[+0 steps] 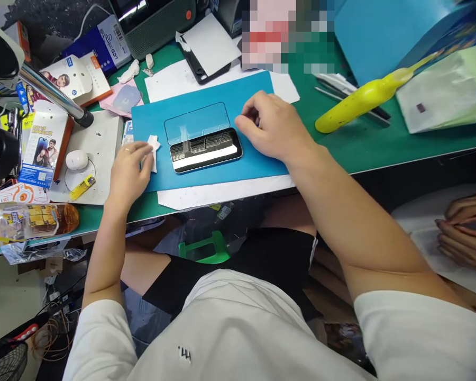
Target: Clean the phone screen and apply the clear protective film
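Observation:
A smartphone lies face up on a blue mat, its glossy black screen reflecting bright stripes. Just behind it is a clear screen protector with a black border, flat on the mat. My left hand is over the mat's left edge, thumb and fingers slightly apart. Its fingertips meet a crumpled white wipe; whether they grip it is unclear. To the right of the phone, my right hand hovers with fingers curled toward the thumb. Anything between those fingertips is too small to make out.
A yellow squeeze bottle lies right, beside tweezers-like tools. Boxes, a yellow lighter and a drink bottle crowd the left. Behind the mat is a black phone case under white paper. Another person's hands show at right.

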`<state>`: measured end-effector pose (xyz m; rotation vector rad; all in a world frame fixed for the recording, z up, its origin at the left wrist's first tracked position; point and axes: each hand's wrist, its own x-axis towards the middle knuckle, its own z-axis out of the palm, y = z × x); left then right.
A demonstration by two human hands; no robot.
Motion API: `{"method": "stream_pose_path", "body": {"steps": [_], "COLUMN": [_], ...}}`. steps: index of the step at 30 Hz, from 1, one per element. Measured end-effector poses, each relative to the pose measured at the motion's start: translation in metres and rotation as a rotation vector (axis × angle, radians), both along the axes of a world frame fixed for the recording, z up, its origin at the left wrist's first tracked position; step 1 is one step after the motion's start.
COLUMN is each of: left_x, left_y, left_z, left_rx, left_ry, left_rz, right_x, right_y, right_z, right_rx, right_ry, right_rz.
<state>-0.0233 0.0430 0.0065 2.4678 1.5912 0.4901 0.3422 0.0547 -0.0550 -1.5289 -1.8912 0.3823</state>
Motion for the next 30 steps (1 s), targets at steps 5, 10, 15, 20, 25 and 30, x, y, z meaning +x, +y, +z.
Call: {"method": "stream_pose_path", "body": {"steps": [5,10,15,20,25,30], "left_x": [0.010,0.020,0.026,0.049,0.058,0.053], "left_y": [-0.037,-0.035,-0.022,-0.022,-0.045,-0.083], "left_z": [-0.001,-0.002,0.006,0.003,-0.009,-0.009], "left_rx": [-0.019,0.007,0.062,0.054,0.056,0.028], "left_ry": [0.096,-0.028,-0.163,-0.078,0.083,0.083], "left_rz": [-0.030,0.067,0.138,0.056,-0.062,-0.010], "right_x": [-0.005,-0.003,0.000,-0.001,-0.002,-0.004], "right_y": [-0.004,-0.002,0.002,0.003,0.002,0.002], "right_z": [0.011,0.006,0.000,0.000,0.005,0.009], "right_rx": [-0.016,-0.038,-0.027,-0.013,-0.018,-0.057], "right_ry": [-0.024,0.017,0.042,0.071,-0.001,0.033], "right_rz": [0.091,0.123,0.140,0.150,0.149,0.145]}}
